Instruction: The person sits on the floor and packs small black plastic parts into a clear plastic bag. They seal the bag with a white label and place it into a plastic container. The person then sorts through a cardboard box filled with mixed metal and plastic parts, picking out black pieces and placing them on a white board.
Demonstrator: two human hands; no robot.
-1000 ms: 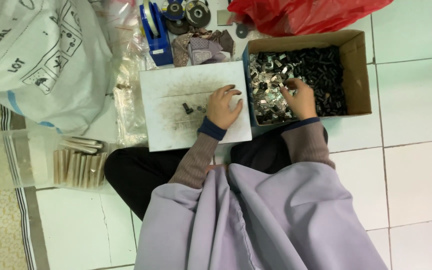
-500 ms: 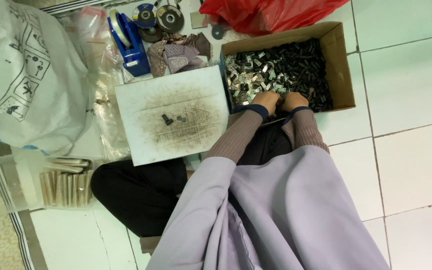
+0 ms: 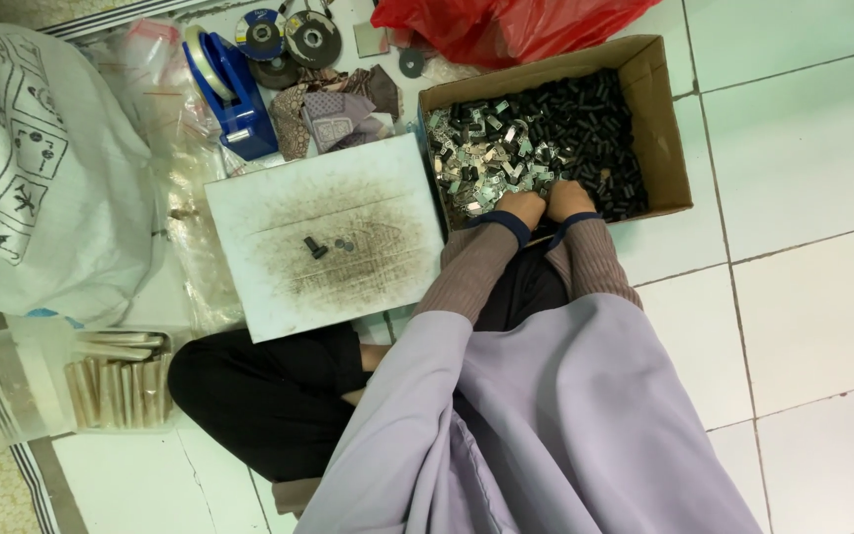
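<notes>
A cardboard box (image 3: pixel 666 129) on the tiled floor holds many small shiny metal clips (image 3: pixel 481 148) on its left side and small black parts (image 3: pixel 595 124) on its right. Both hands rest side by side at the box's near edge, knuckles up, fingers curled down into the parts. My left hand (image 3: pixel 519 209) is over the metal clips. My right hand (image 3: pixel 569 200) lies at the edge of the black parts. The fingertips are hidden, so what they grip cannot be seen. A stained white board (image 3: pixel 323 237) beside the box carries a small black part (image 3: pixel 315 247) and two tiny pieces.
A blue tape dispenser (image 3: pixel 229 89), grinding discs (image 3: pixel 289 38) and a crumpled cloth (image 3: pixel 333 109) lie beyond the board. A red plastic bag (image 3: pixel 506 25) is behind the box. A large white sack (image 3: pixel 37 168) and a clear tub of metal tubes (image 3: pixel 116 391) are at left.
My left hand left the white board and moved right into the box, joining my right hand at the near edge. The view shifted slightly.
</notes>
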